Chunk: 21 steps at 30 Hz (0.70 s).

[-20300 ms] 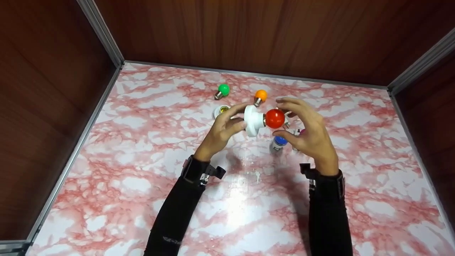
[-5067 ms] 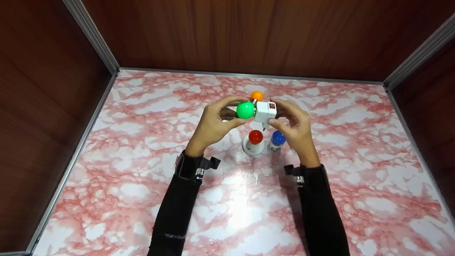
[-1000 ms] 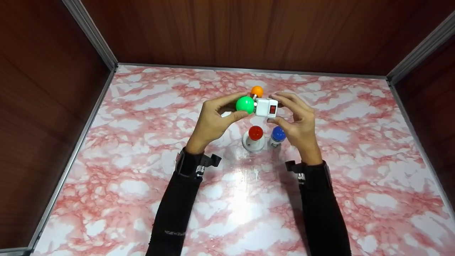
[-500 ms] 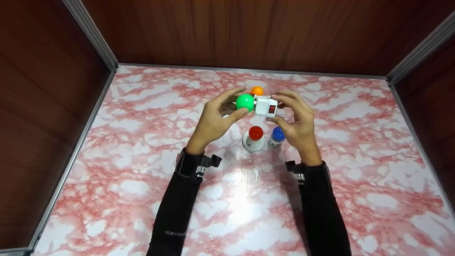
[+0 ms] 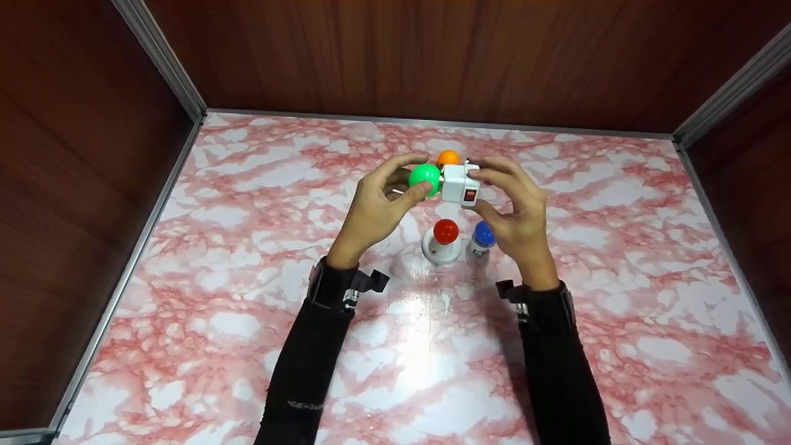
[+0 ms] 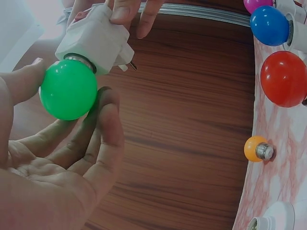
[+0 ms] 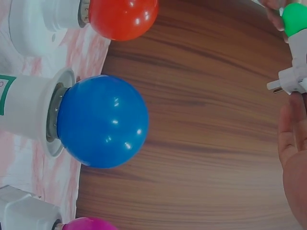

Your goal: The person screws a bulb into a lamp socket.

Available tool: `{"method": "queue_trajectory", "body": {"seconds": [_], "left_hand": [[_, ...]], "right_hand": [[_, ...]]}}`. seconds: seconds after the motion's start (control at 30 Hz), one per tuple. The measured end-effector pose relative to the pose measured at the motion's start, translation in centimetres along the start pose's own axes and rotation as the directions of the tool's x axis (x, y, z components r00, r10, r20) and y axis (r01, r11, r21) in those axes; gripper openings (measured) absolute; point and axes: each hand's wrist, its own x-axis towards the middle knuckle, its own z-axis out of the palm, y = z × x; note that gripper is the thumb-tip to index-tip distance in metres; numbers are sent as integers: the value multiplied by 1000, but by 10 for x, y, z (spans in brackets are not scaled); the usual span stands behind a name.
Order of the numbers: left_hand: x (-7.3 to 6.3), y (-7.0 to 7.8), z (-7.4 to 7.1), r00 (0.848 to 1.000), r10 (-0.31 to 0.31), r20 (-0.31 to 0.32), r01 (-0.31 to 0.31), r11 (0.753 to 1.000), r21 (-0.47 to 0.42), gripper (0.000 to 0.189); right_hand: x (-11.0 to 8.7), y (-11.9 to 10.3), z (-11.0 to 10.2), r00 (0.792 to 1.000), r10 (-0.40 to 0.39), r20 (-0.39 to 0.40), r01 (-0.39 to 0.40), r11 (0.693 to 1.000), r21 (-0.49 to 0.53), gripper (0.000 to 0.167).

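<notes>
My left hand [image 5: 374, 207] holds a green light bulb [image 5: 423, 178] between thumb and fingers, above the table. The bulb's metal base sits in the mouth of a white plug-in lamp socket [image 6: 91, 40] with a red rocker switch [image 5: 470, 194]. My right hand [image 5: 522, 213] grips that socket by its far end, fingers on top and thumb below. Metal plug pins [image 7: 275, 85] stick out of the socket's side in the right wrist view. Nearest below the hands, a red bulb [image 5: 445, 231] stands upright in a round white lamp holder [image 5: 442, 254].
A blue bulb [image 5: 484, 233] stands in a white holder beside the red one. Behind the hands lies a loose orange bulb [image 5: 448, 158]. The left wrist view shows another white lamp holder [image 6: 280, 218] and a magenta bulb [image 6: 258, 5]. Wood-look panels [image 5: 432, 62] wall the table.
Over the last second the socket has tilted and my left fingers have shifted on the green bulb. Earlier my hands held the red bulb and round holder, which now stand on the table.
</notes>
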Motion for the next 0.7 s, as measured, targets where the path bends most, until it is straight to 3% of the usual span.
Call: {"method": "queue_trajectory", "body": {"seconds": [0.7], "left_hand": [[-2, -1, 5, 998, 54, -35, -56, 997, -52, 47]], "right_hand": [[-3, 1, 1, 999, 35, 10, -34, 999, -23, 45]]}}
